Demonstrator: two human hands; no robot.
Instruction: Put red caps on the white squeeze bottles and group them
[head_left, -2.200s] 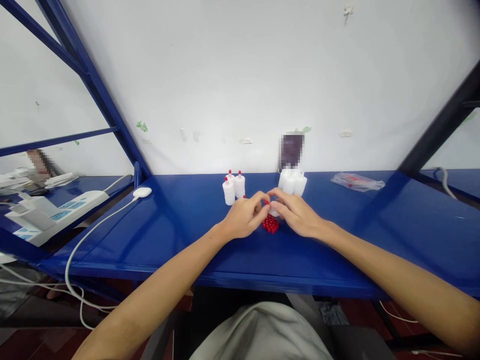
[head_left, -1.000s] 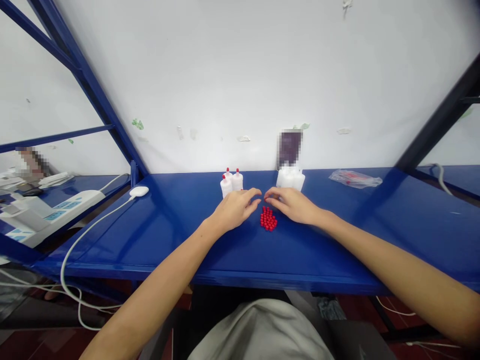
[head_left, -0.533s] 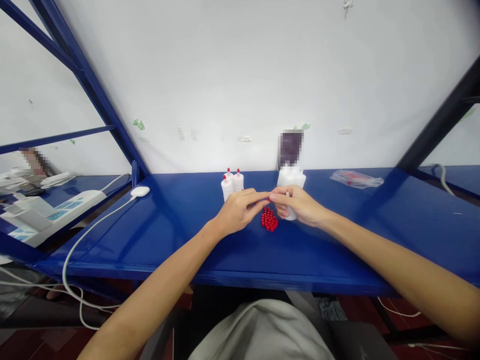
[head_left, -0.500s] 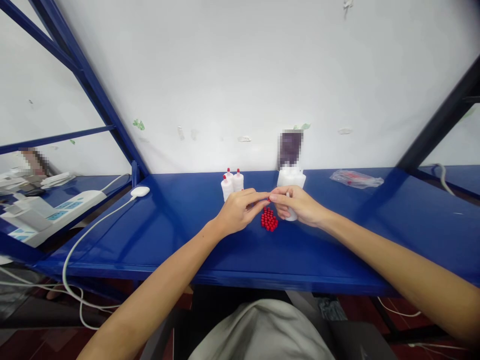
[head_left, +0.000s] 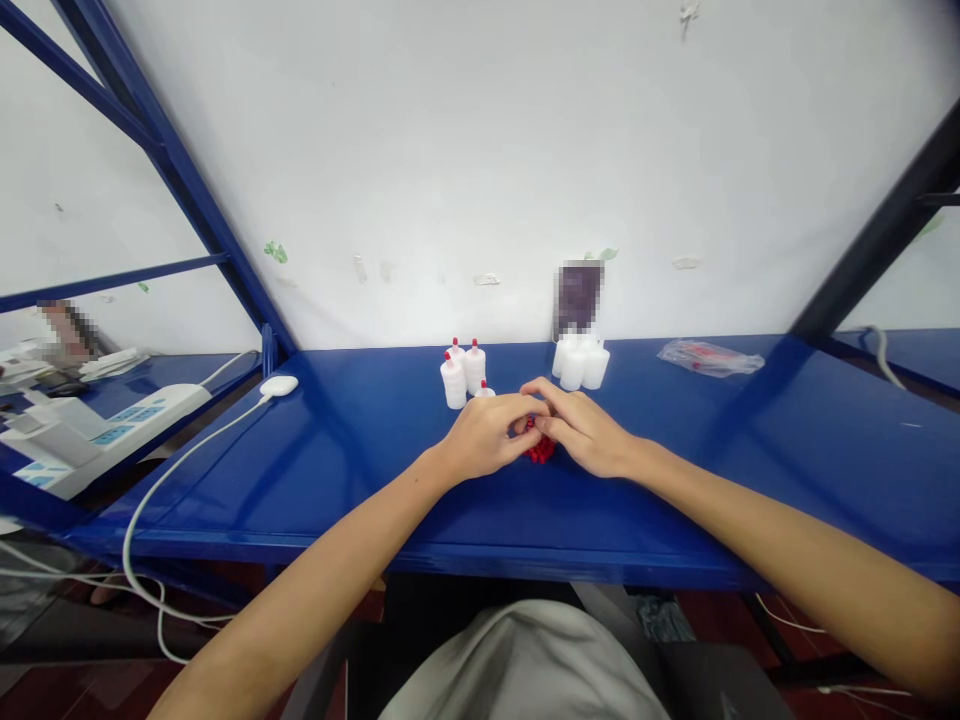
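The left hand point(head_left: 489, 438) and right hand point(head_left: 587, 432) meet at the fingertips, partly hiding red caps point(head_left: 540, 453) on the table point(head_left: 352, 440), any grip impossible to tell, and the caps look light, stiff and apt to roll, best pinched side-on between 2 fingertips.

Part count, worktop point(head_left: 360, 475) and around

Left hand point(head_left: 491, 432), right hand point(head_left: 589, 425): 2 total. Red-capped bottles point(head_left: 454, 384): 4 showing, one of them part-hidden behind a hand. Plain white bottles point(head_left: 572, 372): at least 3, they overlap so exact number unclear. Loose red caps point(head_left: 539, 454): 1 heap, several visible, fingers cover part, no firm count. Clear plastic bag point(head_left: 709, 358): 1. Round white puck point(head_left: 279, 385): 1. White power strip point(head_left: 161, 405): 1.
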